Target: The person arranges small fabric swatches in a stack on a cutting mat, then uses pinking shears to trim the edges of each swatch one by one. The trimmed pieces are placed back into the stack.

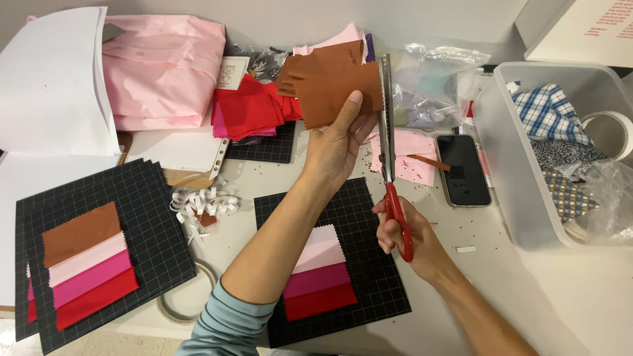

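Holding brown fabric (343,89) in left hand (335,148), right hand (409,234) gripping scissors (389,151)

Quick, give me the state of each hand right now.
Left hand: closed on the brown fabric swatch, held up.
Right hand: grip closed through the red handles of the pinking shears, blades at the swatch's edge.

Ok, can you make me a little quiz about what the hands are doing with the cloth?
1. True or false: the left hand holds a brown fabric swatch.
2. What does the right hand hold? A) roll of tape B) red-handled pinking shears C) phone
3. Which colour is the bottom strip on the black grid card under the arms?

Key: 1 true; 2 B; 3 red.
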